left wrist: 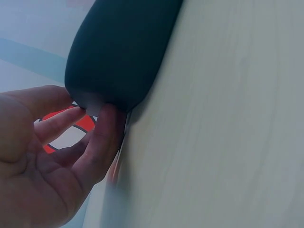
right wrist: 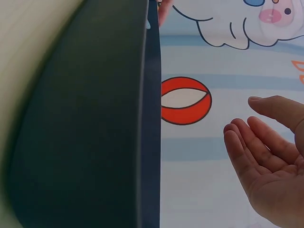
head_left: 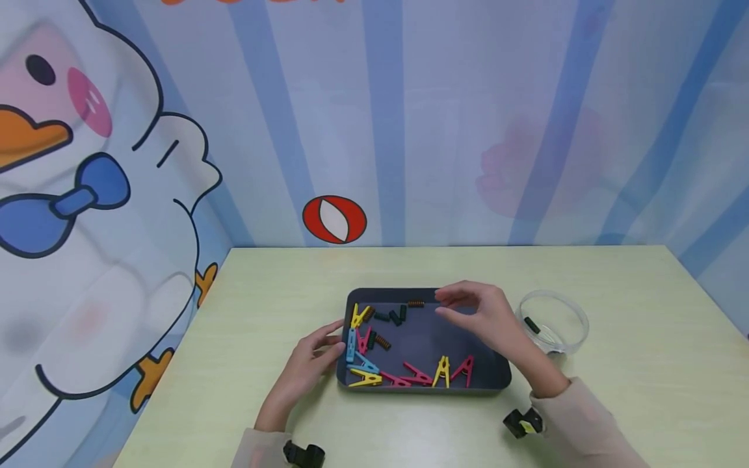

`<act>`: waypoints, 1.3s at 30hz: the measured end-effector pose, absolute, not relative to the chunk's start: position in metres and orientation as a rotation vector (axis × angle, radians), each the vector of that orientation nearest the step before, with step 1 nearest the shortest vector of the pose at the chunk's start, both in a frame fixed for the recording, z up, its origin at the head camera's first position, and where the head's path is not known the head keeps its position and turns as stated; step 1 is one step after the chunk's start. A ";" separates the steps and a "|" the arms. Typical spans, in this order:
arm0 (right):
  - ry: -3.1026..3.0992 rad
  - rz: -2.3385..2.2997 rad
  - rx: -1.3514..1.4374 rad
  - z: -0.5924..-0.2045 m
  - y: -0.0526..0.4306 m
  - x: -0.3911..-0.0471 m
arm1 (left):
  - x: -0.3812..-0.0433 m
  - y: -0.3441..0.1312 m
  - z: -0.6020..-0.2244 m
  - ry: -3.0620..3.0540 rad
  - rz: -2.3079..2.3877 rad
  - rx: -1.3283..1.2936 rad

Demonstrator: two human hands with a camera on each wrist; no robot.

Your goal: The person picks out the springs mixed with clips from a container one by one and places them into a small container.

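Note:
A dark grey rectangular tray (head_left: 424, 390) lies on the table with small clothespins and coil springs in it. Against its left wall my left hand (head_left: 310, 357) rests its fingertips from outside; the left wrist view shows thumb and fingers (left wrist: 97, 147) at the tray's end. Over the tray's right part hovers my right hand (head_left: 488, 315), thumb apart from the lightly bent fingers, holding nothing. Dark green springs (head_left: 395, 318) and copper-coloured springs (head_left: 383, 342) lie in the upper left. Yellow (head_left: 441, 372), pink (head_left: 464, 370) and blue clothespins (head_left: 351, 346) line the left and front sides.
Right of the tray stands a clear round dish (head_left: 554, 296) with one dark green spring (head_left: 531, 325) in it, partly behind the right wrist. The pale table (head_left: 421, 429) meets a printed backdrop (head_left: 445, 162) at its far edge.

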State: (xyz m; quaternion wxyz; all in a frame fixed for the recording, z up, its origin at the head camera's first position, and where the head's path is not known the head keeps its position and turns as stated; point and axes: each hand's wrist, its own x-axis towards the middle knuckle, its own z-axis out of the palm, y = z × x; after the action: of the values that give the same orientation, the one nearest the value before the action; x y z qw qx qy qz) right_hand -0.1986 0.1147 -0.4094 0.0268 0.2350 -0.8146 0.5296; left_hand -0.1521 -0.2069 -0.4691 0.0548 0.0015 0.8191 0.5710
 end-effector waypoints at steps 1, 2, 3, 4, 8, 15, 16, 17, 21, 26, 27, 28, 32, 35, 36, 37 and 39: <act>-2.514 1.640 0.735 -0.410 0.113 -0.199 | -0.152 -0.207 -0.469 2.486 1.736 0.005; -2.511 1.644 0.743 -0.411 0.112 -0.199 | -0.152 -0.207 -0.469 2.486 1.737 0.004; -2.511 1.648 0.747 -0.412 0.111 -0.199 | -0.152 -0.207 -0.469 2.486 1.738 0.004; -2.511 1.650 0.748 -0.412 0.109 -0.199 | -0.152 -0.207 -0.469 2.485 1.740 0.004; -2.518 1.663 0.745 -0.415 0.103 -0.201 | -0.152 -0.208 -0.469 2.486 1.741 -0.002; -2.538 1.638 0.783 -0.419 0.092 -0.202 | -0.151 -0.208 -0.470 2.481 1.744 -0.012; -2.543 1.635 0.789 -0.421 0.090 -0.203 | -0.151 -0.208 -0.470 2.478 1.746 -0.013; -2.547 1.637 0.793 -0.422 0.089 -0.203 | -0.151 -0.208 -0.470 2.477 1.748 -0.013; -2.557 1.649 0.798 -0.426 0.085 -0.204 | -0.151 -0.207 -0.471 2.475 1.753 -0.014; -2.559 1.666 0.804 -0.430 0.080 -0.205 | -0.152 -0.207 -0.471 2.481 1.747 -0.014; -2.560 1.670 0.808 -0.430 0.079 -0.204 | -0.152 -0.207 -0.471 2.483 1.745 -0.015; -2.561 1.676 0.814 -0.430 0.078 -0.205 | -0.152 -0.207 -0.471 2.484 1.744 -0.015; -2.568 1.673 0.841 -0.431 0.074 -0.204 | -0.152 -0.207 -0.471 2.486 1.742 -0.011; -2.583 1.655 0.850 -0.435 0.070 -0.205 | -0.152 -0.207 -0.471 2.483 1.744 -0.006; -2.591 1.645 0.851 -0.435 0.068 -0.205 | -0.152 -0.207 -0.471 2.482 1.744 -0.007; -2.600 1.638 0.848 -0.436 0.067 -0.205 | -0.152 -0.208 -0.471 2.480 1.746 -0.006; -2.617 1.637 0.844 -0.437 0.063 -0.205 | -0.152 -0.207 -0.471 2.475 1.753 -0.004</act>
State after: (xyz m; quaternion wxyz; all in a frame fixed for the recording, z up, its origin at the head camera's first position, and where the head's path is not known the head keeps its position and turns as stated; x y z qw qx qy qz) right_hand -0.2054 0.0629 -0.4370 -0.0292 0.2635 -0.8175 0.5113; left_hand -0.1523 -0.2075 -0.4715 0.0545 -0.0014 0.8148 0.5771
